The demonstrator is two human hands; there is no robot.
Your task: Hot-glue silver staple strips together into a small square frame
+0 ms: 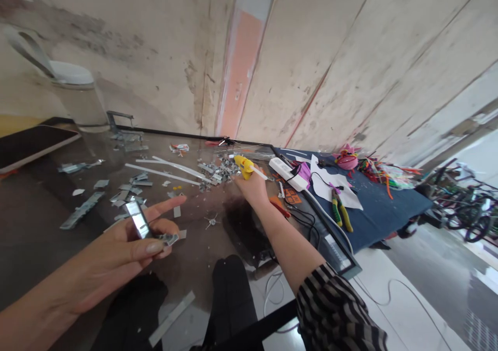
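Low on the left, my left hand [116, 250] pinches a small silvery piece [168, 238] between thumb and fingers, its index finger stretched out. A shiny mirror-like strip [137, 220] stands up from between the same fingers. My right hand [252, 189], reaching across the table, is wrapped round a yellow glue gun [244, 165]; a white glue stick [260, 172] pokes out of its back end. Beside the gun lies a heap of small silvery scraps [220, 169]. Loose white glue sticks [167, 174] rest on the dark glass tabletop [198, 211] between my hands.
At the far left are a phone [35, 144] and a lidded jug [83, 102]. To the right lie a white power strip [288, 173], black cables [307, 221], green-and-yellow pliers [340, 211] and white paper [334, 185] on a blue cloth [385, 211]. A stained wall [167, 55] bounds the back.
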